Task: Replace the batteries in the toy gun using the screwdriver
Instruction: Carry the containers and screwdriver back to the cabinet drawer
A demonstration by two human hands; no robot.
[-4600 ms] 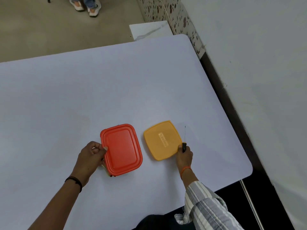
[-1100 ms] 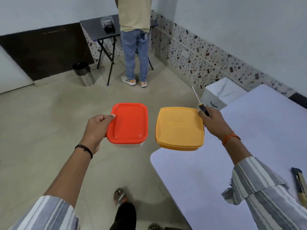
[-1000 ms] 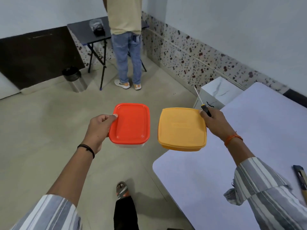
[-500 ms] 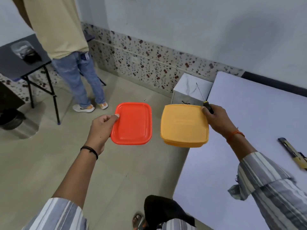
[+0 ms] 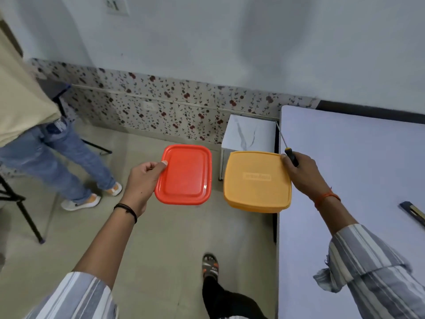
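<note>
From the head view, the left hand (image 5: 143,180) holds the red lidded box (image 5: 185,174) by its near-left edge, thumb on the lid and fingers curled beneath, out over the floor (image 5: 161,238). The right hand (image 5: 303,173) pinches the right edge of the yellow lidded box (image 5: 256,180) and, in the same grip, clamps the screwdriver (image 5: 286,146), its black handle in the fingers and its thin shaft pointing up and away towards the wall. The yellow box hangs just beside the edge of the desk (image 5: 356,169), not resting on it. The toy gun itself I can't pick out; a dark-and-yellow object (image 5: 412,212) lies at the desk's right edge, too cropped to name. Another person (image 5: 34,125) stands off to the left. The risks, as I judge them: that doubled right-hand grip is crowded, so the screwdriver could slip free or the yellow box tip and drop to the floor; both boxes are held by one edge only, so either lid could pop and spill whatever is inside.
</note>
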